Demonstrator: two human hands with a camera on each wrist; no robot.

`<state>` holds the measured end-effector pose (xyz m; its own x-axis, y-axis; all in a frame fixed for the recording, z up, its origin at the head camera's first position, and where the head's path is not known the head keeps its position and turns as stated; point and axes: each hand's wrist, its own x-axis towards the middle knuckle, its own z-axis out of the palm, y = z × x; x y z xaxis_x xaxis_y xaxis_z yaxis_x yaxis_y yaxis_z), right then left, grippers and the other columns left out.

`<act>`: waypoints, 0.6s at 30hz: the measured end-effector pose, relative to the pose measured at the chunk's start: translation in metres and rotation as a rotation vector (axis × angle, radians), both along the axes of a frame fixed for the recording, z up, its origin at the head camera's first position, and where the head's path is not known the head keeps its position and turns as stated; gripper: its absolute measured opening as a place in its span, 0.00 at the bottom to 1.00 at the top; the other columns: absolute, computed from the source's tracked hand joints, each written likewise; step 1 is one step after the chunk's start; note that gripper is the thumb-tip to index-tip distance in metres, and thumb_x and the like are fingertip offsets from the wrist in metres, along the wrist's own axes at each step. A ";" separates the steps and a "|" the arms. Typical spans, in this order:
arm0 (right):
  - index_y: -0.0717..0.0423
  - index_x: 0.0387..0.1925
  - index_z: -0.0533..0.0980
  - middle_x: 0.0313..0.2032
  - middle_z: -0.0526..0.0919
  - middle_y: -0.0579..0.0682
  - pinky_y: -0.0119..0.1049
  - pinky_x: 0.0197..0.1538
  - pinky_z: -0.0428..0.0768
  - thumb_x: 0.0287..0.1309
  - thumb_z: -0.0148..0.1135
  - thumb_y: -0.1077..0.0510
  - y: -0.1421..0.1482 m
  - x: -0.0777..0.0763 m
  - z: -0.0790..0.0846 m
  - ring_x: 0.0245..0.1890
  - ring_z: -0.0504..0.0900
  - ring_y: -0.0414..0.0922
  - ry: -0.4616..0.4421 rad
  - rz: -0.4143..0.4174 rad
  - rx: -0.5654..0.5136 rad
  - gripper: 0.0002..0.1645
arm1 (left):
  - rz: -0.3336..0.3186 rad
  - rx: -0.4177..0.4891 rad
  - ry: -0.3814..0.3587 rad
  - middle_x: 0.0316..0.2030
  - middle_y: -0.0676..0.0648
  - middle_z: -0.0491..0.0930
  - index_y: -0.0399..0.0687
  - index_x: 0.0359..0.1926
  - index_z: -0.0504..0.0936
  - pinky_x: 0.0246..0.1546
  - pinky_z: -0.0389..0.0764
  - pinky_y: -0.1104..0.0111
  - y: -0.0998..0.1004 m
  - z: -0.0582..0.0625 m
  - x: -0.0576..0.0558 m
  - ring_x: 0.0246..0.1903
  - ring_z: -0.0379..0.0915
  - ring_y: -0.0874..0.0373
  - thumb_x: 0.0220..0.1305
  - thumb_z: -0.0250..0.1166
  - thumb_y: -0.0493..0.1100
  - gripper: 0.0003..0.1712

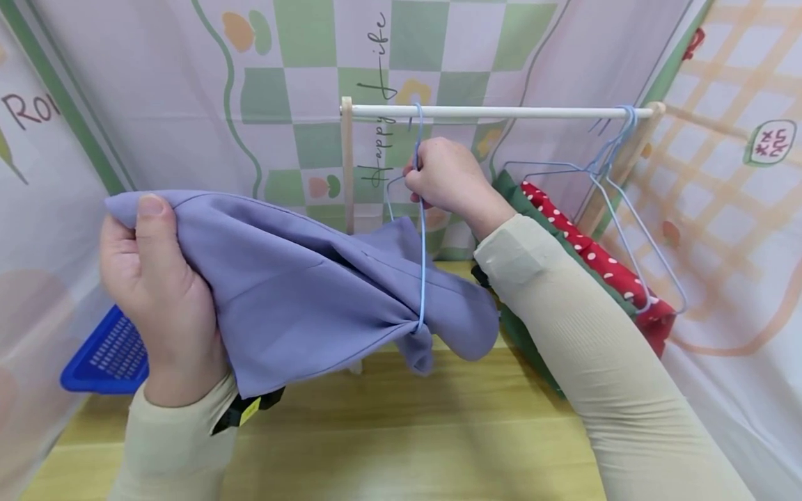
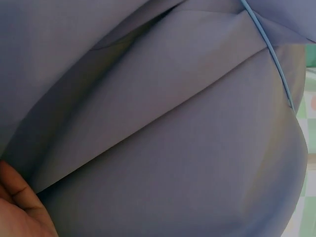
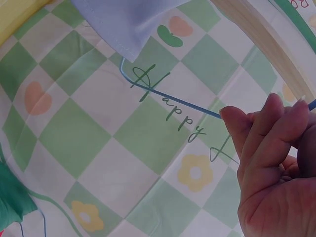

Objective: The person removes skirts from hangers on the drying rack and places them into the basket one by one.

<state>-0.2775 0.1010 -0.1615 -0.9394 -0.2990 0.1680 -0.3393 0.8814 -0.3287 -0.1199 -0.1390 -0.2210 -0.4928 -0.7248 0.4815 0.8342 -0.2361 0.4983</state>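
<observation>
Sleeves (image 1: 583, 355) are flanking the cloth (image 1: 301, 299), which is running bunched through the hanger (image 1: 422, 257) on the rail (image 1: 514, 113), left grip (image 1: 164, 285) pinching its end, right grip (image 1: 447, 174) pinching the hanger, so hard leftward tugging could be dragging it out.

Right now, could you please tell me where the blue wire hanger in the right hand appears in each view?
Head: near the centre, the blue wire hanger drops from the white rail.
Left wrist: a length of the hanger slants through the upper right.
Right wrist: the hanger slopes from left of centre to the right hand.
Shared landmark: the lavender garment.
</observation>
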 end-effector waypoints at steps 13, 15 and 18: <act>0.55 0.41 0.84 0.27 0.89 0.48 0.38 0.44 0.78 0.68 0.52 0.60 0.003 -0.002 -0.001 0.26 0.87 0.43 0.018 0.005 0.012 0.13 | 0.025 -0.040 -0.063 0.18 0.47 0.73 0.39 0.29 0.74 0.20 0.66 0.72 -0.009 0.000 -0.023 0.17 0.73 0.59 0.74 0.60 0.36 0.13; 0.56 0.41 0.83 0.28 0.89 0.48 0.39 0.44 0.79 0.68 0.52 0.60 0.004 -0.002 -0.001 0.27 0.87 0.43 0.025 0.003 0.029 0.13 | 0.041 -0.033 -0.074 0.18 0.48 0.74 0.38 0.30 0.74 0.21 0.67 0.73 -0.011 0.001 -0.025 0.17 0.73 0.60 0.74 0.60 0.35 0.12; 0.56 0.41 0.82 0.28 0.89 0.49 0.40 0.46 0.78 0.69 0.52 0.60 0.006 -0.002 -0.001 0.26 0.87 0.43 0.031 -0.003 0.048 0.12 | 0.049 -0.024 -0.063 0.19 0.47 0.75 0.38 0.30 0.75 0.23 0.68 0.72 -0.013 0.001 -0.027 0.18 0.74 0.60 0.74 0.59 0.35 0.12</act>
